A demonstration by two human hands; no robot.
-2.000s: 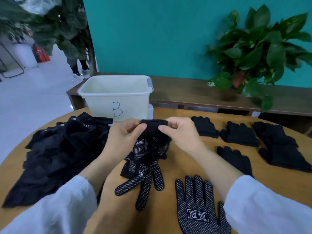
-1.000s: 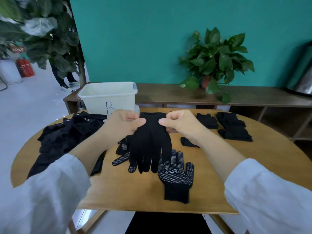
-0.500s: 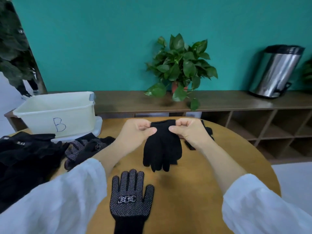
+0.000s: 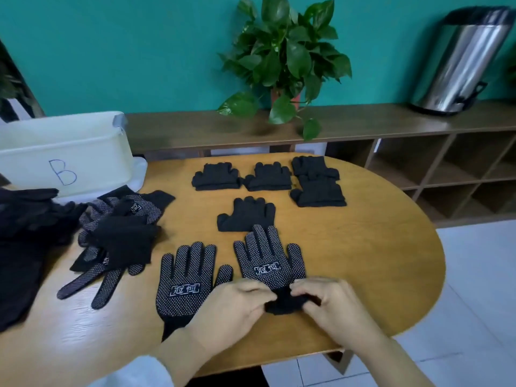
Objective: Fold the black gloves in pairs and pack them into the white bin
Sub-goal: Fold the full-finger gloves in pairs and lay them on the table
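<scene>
Both hands work at the near edge of the round table (image 4: 377,247). The left hand (image 4: 231,311) and right hand (image 4: 332,303) each pinch the cuff of the right dotted glove (image 4: 269,263), which lies palm-up, fingers pointing away, its cuff bunched between the two hands. Both grips are closed on that cuff.

A second dotted glove (image 4: 187,280) lies flat just beside it on the left, palm-up, untouched; its cuff is partly hidden under the left wrist.

Five folded pairs rest further back on the table: one (image 4: 247,215) just beyond the held glove's fingertips, three in a row behind it (image 4: 216,177) (image 4: 268,177) (image 4: 314,166), and one (image 4: 318,192) in front of the rightmost.

A loose heap of gloves (image 4: 120,233) lies to the left, with dark cloth (image 4: 25,233) beyond it at the frame edge.

The white bin (image 4: 64,152), marked "B", stands at the table's far left. Its inside is not visible from this angle.

A plant (image 4: 284,57) and a steel can (image 4: 460,62) stand on the shelf (image 4: 363,121) behind.
</scene>
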